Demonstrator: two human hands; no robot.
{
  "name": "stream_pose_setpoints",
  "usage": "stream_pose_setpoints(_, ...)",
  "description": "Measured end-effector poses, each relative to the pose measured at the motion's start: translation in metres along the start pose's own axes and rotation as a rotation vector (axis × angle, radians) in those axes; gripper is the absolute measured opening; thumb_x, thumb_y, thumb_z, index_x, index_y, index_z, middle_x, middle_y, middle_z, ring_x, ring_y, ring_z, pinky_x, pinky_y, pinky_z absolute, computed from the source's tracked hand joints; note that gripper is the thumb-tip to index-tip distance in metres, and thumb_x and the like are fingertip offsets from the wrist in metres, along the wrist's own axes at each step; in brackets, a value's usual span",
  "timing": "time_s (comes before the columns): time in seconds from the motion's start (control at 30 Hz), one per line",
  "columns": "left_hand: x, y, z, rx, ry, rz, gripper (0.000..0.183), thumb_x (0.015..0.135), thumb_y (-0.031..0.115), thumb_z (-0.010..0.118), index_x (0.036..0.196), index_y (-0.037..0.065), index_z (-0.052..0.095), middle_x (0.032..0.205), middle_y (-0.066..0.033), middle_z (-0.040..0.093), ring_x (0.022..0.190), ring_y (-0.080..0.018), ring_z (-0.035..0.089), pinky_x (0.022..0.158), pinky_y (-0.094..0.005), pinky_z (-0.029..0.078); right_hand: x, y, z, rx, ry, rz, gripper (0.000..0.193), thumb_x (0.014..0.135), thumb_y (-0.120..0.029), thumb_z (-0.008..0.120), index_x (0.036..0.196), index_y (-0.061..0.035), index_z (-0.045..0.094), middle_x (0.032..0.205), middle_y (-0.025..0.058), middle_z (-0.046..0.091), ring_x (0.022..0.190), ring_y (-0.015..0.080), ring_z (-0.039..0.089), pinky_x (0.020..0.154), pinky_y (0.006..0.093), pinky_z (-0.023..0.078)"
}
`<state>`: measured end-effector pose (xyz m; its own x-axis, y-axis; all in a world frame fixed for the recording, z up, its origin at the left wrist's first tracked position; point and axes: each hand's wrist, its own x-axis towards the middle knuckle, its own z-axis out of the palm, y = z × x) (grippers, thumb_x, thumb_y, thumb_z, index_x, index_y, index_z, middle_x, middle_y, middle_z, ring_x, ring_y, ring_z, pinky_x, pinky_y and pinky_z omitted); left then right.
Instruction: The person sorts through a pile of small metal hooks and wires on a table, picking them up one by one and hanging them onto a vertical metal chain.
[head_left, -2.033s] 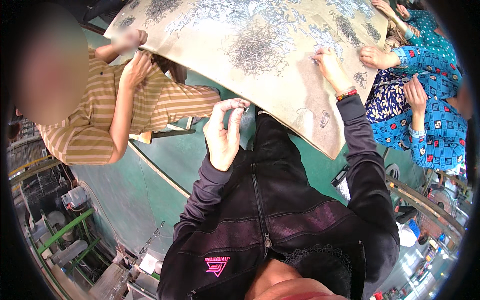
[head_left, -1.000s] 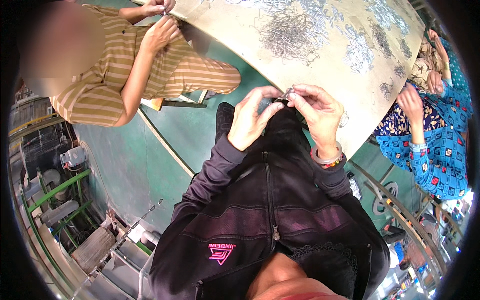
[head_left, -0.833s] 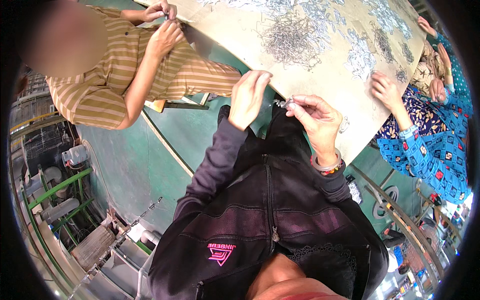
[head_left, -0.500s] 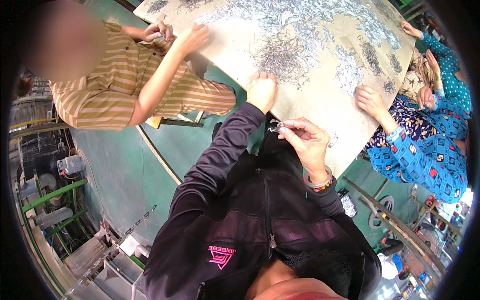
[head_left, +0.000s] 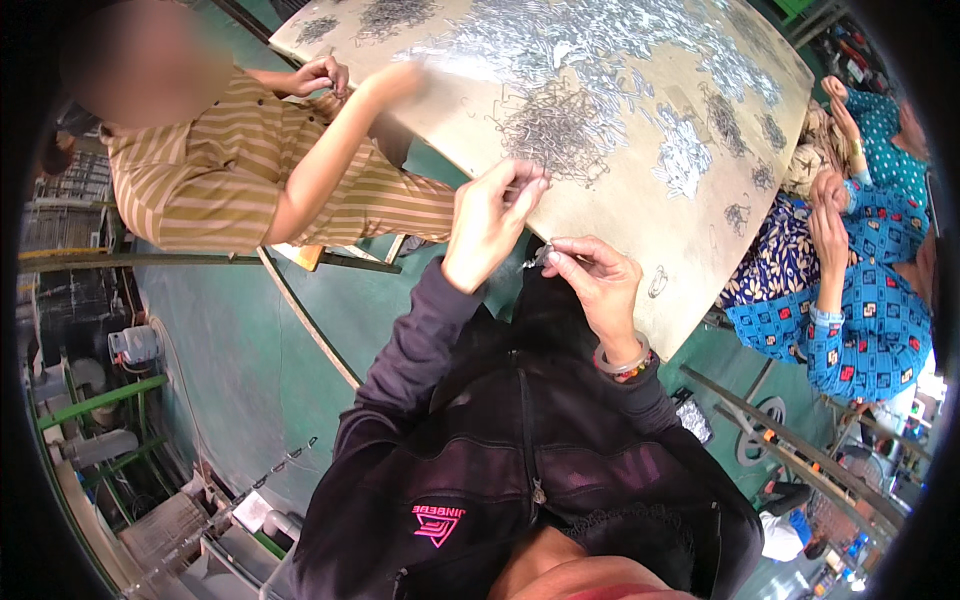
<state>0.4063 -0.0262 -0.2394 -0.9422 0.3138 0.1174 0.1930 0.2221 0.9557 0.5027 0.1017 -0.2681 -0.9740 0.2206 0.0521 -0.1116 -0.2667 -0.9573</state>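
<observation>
Some right fingers (head_left: pixel 578 246) pinch a seemingly metal piece (head_left: pixel 541 256); left fingers (head_left: pixel 506 175) nearly meet.

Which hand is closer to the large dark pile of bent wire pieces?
Left. The left hand has its fingertips at the near edge of the dark pile; the right hand is farther off, nearer the wearer's body, pinching a small metal piece.

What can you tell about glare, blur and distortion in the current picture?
Head view: pale glare on the tabletop beside the striped-shirt co-worker's outstretched hand; that hand is smeared, probably by motion. Head view: fisheye bending, with black corners; the left hand and right hand look fairly sharp, but the small metal piece in the right hand shows little detail.
</observation>
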Motion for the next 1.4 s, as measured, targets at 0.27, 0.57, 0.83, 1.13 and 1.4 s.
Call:
stream_pose_setpoints(0.27, -0.041, 0.007, -0.003, 0.019, -0.070, 0.196, 0.009, 0.081, 0.002, 0.065, 0.089, -0.001, 0.063, 0.096, -0.0098, 0.060, 0.088, -0.0168, 0.059, 0.077, -0.0270, 0.049, 0.006, -0.001, 0.005, 0.063, 0.083, -0.052, 0.015, 0.082, 0.007, 0.061, 0.096, 0.0059, 0.064, 0.089, 0.0098, 0.066, 0.078, 0.0146, 0.064, 0.070, 0.0251, 0.054)
stream_pose_setpoints(0.57, -0.040, 0.000, 0.005, 0.208, 0.052, 0.295, 0.011, 0.080, 0.001, 0.066, 0.090, 0.000, 0.060, 0.092, -0.0087, 0.061, 0.086, -0.0175, 0.059, 0.075, -0.0276, 0.048, 0.011, 0.006, 0.006, 0.082, 0.139, -0.119, 0.015, 0.081, 0.009, 0.061, 0.095, 0.0051, 0.064, 0.090, 0.0096, 0.065, 0.079, 0.0145, 0.064, 0.071, 0.0247, 0.054)
stream_pose_setpoints(0.83, -0.050, -0.015, 0.015, -0.154, 0.115, 0.116, 0.008, 0.086, -0.003, 0.057, 0.094, 0.000, 0.057, 0.092, -0.0095, 0.064, 0.084, -0.0155, 0.062, 0.077, -0.0269, 0.049, 0.019, 0.006, -0.006, -0.185, 0.037, -0.149, 0.022, 0.077, 0.006, 0.065, 0.099, 0.0006, 0.066, 0.092, 0.0093, 0.065, 0.080, 0.0135, 0.064, 0.069, 0.0234, 0.052)
stream_pose_setpoints(1.13, -0.049, -0.018, 0.008, -0.108, 0.071, 0.092, 0.006, 0.086, 0.001, 0.059, 0.092, 0.000, 0.059, 0.087, -0.0081, 0.065, 0.082, -0.0139, 0.062, 0.076, -0.0254, 0.048, 0.144, 0.028, -0.187, -1.392, -0.024, -0.403, 0.023, 0.078, -0.004, 0.062, 0.100, -0.0029, 0.066, 0.095, 0.0127, 0.063, 0.089, 0.0268, 0.057, 0.083, 0.0345, 0.044)
stream_pose_setpoints(1.4, -0.056, -0.011, -0.004, 0.016, 0.069, 0.093, 0.007, 0.086, 0.002, 0.060, 0.093, 0.001, 0.060, 0.089, -0.0074, 0.066, 0.085, -0.0140, 0.061, 0.079, -0.0268, 0.047, 0.156, 0.038, -0.204, -1.544, -0.259, -0.382, 0.010, 0.074, 0.000, 0.055, 0.083, -0.0005, 0.059, 0.082, 0.0163, 0.056, 0.087, 0.0354, 0.051, 0.081, 0.0415, 0.041)
